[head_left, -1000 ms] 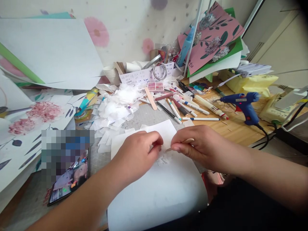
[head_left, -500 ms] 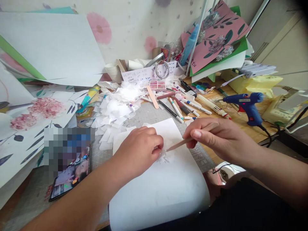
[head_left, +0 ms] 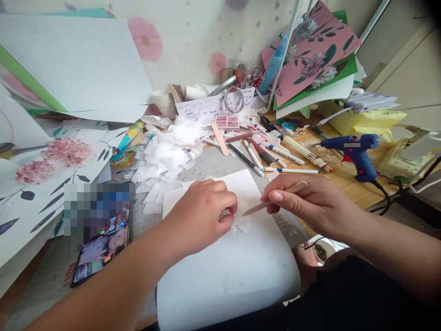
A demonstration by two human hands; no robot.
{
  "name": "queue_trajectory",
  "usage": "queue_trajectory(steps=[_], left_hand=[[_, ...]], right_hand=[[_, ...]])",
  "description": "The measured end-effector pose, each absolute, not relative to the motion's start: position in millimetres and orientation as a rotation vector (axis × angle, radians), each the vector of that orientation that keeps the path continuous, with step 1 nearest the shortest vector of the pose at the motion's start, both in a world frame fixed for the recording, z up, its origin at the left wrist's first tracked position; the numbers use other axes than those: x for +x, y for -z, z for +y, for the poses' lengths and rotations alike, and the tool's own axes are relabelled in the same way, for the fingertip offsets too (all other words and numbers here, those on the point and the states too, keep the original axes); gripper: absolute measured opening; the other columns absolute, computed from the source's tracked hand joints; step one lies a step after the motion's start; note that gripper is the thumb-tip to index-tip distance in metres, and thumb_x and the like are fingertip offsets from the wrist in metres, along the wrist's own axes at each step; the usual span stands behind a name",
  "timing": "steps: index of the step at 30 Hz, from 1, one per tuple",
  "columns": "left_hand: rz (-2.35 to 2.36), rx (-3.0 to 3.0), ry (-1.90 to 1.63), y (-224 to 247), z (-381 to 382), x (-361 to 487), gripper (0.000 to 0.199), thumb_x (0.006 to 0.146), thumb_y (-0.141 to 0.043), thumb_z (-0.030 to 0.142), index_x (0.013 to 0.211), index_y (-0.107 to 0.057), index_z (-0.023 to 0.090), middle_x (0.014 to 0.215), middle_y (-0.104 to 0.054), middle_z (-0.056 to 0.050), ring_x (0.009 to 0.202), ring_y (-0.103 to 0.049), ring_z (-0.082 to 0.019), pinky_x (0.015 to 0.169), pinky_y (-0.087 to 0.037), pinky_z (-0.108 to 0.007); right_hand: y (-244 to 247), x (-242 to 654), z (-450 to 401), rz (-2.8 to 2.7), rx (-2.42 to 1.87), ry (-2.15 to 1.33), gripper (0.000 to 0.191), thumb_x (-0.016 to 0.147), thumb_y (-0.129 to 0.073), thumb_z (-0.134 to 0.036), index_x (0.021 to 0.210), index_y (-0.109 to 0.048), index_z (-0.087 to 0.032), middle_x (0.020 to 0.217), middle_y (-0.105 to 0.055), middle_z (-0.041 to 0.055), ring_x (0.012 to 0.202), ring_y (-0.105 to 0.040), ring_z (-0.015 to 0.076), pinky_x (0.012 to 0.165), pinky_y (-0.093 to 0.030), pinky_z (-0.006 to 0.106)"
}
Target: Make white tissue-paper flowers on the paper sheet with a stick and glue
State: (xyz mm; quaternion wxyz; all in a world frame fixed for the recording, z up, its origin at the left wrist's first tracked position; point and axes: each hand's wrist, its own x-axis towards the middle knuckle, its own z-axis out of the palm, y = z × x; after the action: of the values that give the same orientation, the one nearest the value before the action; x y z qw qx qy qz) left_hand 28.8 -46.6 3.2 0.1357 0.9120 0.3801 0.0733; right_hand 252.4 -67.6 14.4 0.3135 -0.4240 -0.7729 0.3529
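Note:
A large white sheet [head_left: 227,276] lies on the grey cutting mat, its near end curving down over the edge. On it sits a small cluster of white tissue bits [head_left: 237,226]. My left hand [head_left: 206,214] rests over the sheet beside the cluster, thumb and fingertips pinched together; whatever is between them is too small to make out. In my right hand [head_left: 299,202] is a pointed wooden stick [head_left: 257,208], held between thumb and fingers, its tip just above the sheet and aimed left, close to my left fingertips.
A pile of white tissue squares [head_left: 168,149] lies behind my left hand. Markers [head_left: 282,154] are scattered behind my right hand. A blue glue gun [head_left: 360,154] stands at the right with its cable. A phone [head_left: 103,243] and a flower picture [head_left: 65,156] are at the left.
The stick's tip has moved slightly right, and the stick is tilted a little differently in my right hand. My left fingers have shifted slightly, and the camera view has moved a little.

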Motion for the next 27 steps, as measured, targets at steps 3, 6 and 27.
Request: queue_trajectory(steps=[3, 6, 27], left_hand=[[1.047, 2.636, -0.268, -3.8, -47.8, 30.0, 0.006, 0.078, -0.06, 0.018, 0.076, -0.064, 0.022, 0.078, -0.058, 0.001, 0.077, -0.052, -0.017, 0.072, -0.034, -0.033], [1.036, 2.661, -0.228, -3.3, -47.5, 30.3, 0.008, 0.079, -0.062, 0.02, 0.081, -0.066, 0.025, 0.079, -0.057, 0.0, 0.08, -0.052, -0.018, 0.073, -0.033, -0.034], [1.012, 2.753, -0.124, -1.7, -42.4, 28.1, 0.011, 0.083, -0.057, 0.02, 0.076, -0.066, 0.024, 0.08, -0.057, 0.001, 0.079, -0.049, -0.017, 0.072, -0.029, -0.034]], right_hand=[[-13.1, 253.3, -67.1, -2.023, -1.124, -0.943, 0.028, 0.091, -0.049, -0.039, 0.081, -0.062, -0.016, 0.066, -0.063, 0.0021, 0.061, -0.061, 0.0126, 0.056, -0.045, 0.022], [-12.0, 253.3, -65.6, -2.048, -1.133, -0.963, 0.028, 0.091, -0.049, -0.038, 0.081, -0.063, -0.016, 0.067, -0.064, 0.0019, 0.061, -0.061, 0.0125, 0.057, -0.045, 0.022], [-14.7, 255.5, -64.0, -2.067, -1.164, -0.967, 0.031, 0.09, -0.048, -0.042, 0.079, -0.064, -0.017, 0.065, -0.063, 0.0009, 0.06, -0.06, 0.0123, 0.056, -0.044, 0.022]])
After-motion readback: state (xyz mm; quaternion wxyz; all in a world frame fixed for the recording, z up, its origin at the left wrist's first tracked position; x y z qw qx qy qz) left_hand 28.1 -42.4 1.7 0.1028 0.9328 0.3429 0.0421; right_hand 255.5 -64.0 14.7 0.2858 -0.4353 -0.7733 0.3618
